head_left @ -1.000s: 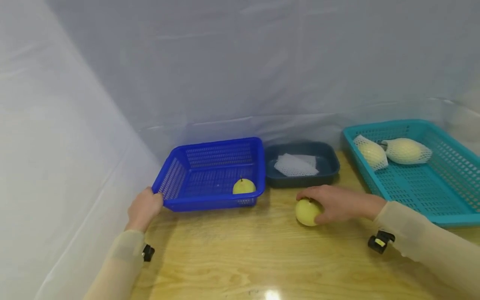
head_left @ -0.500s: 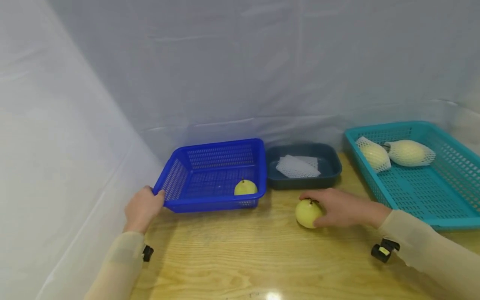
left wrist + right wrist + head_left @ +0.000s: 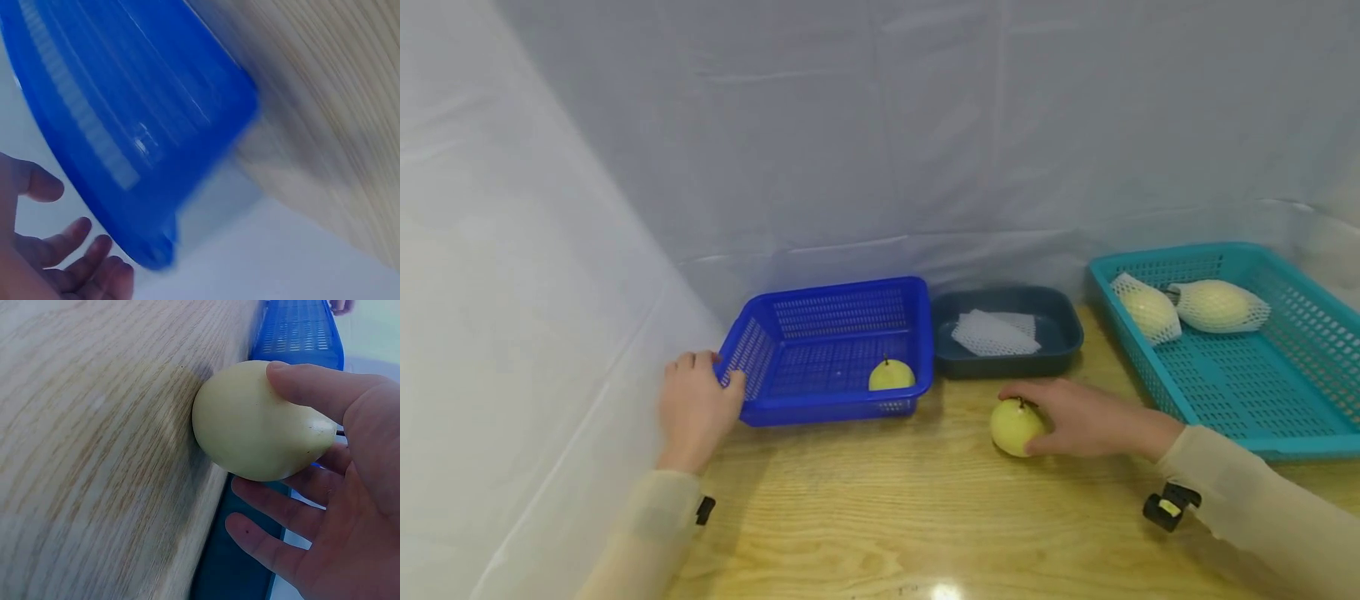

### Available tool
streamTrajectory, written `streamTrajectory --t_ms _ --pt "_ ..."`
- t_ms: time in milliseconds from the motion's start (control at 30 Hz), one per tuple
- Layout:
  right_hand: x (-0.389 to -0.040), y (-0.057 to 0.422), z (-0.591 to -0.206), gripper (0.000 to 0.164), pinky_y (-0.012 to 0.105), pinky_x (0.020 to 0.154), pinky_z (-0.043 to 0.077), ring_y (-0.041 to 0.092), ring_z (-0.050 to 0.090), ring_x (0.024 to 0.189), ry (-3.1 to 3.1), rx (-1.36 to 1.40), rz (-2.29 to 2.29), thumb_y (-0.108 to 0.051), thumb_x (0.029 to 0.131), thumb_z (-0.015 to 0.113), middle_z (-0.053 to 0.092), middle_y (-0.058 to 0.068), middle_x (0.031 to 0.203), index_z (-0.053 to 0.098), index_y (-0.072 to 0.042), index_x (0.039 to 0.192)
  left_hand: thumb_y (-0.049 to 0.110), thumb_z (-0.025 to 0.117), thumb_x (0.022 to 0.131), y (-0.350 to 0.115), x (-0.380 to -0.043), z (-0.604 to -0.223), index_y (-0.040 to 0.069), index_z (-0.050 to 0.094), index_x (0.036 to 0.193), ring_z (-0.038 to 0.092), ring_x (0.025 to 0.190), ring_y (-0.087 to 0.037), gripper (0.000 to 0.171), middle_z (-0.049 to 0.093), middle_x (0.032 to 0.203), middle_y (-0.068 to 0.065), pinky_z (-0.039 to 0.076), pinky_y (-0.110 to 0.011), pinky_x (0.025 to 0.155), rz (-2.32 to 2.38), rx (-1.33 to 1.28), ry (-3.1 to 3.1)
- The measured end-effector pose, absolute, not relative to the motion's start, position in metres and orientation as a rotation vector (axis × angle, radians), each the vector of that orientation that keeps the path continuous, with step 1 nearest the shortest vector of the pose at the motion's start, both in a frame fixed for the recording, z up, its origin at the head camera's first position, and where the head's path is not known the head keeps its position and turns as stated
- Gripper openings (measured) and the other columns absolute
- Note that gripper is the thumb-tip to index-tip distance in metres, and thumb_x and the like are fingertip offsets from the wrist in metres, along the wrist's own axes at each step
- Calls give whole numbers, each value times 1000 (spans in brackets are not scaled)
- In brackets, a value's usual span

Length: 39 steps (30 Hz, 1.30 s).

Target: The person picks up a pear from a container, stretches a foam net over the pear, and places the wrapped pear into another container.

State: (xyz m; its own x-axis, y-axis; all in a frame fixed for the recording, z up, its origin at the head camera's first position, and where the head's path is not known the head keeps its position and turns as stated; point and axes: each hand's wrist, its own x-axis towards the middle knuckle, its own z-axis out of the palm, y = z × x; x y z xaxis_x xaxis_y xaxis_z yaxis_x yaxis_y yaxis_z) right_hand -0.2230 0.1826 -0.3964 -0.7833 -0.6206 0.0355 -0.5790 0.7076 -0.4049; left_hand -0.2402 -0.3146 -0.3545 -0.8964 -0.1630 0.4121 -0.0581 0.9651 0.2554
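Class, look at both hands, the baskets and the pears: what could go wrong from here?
The right hand holds a smooth, bare pear between thumb and fingers; it might slip and roll over the wooden table.

The left hand is open at the blue basket, not gripping it, so a bump could shift it.

The other pear inside is bare too; a knock might bruise it.

I find the lower part of the inner pear (image 3: 891, 377) concealed by the blue basket's (image 3: 831, 410) front wall. The right hand (image 3: 1078, 418) covers one side of the held pear (image 3: 1015, 428). Teal basket (image 3: 1277, 383): cut off at right, head view. Blue basket's corner: blurred, left wrist view.
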Motion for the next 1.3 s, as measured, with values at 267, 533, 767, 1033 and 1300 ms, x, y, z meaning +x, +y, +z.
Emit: streamTrajectory --t_ms 267,533,767,1033,1300 --pt "-221 184 -398 74 52 102 49 30 61 123 2812 -976 -631 -36 82 83 61 8 139 51 -13 145 23 59 91 -243 -225 -353 5 64 106 57 101 -33 24 64 105 -12 51 -49 76 -403 -225 -2405" --pt "-222 182 -399 75 52 100 50 29 61 123 2806 -965 -627 -38 83 82 60 6 140 49 -14 147 14 62 86 -184 -207 -356 9 66 99 61 86 -21 15 66 91 -4 55 -36 66 -462 -741 -2210" --pt "-223 180 -401 75 49 101 50 25 62 122 2807 -976 -640 -37 83 82 61 5 139 50 -14 146 13 62 88 -135 -188 -361 12 66 98 61 84 -11 10 65 90 3 54 -26 69 -485 -1089 -2263" --pt "-223 180 -404 73 47 97 52 23 63 117 2821 -994 -653 -35 82 83 63 6 135 51 -13 145 28 61 92 -85 -180 -369 12 66 113 57 82 -8 27 64 94 4 50 -25 71 -584 -1010 -2808" --pt "-222 180 -405 72 43 90 54 20 64 111 2828 -1005 -672 -36 82 83 65 6 132 52 -13 144 32 63 93 -57 -194 -383 9 53 141 63 111 -16 54 64 132 -6 54 -36 91 -590 -893 -3025"
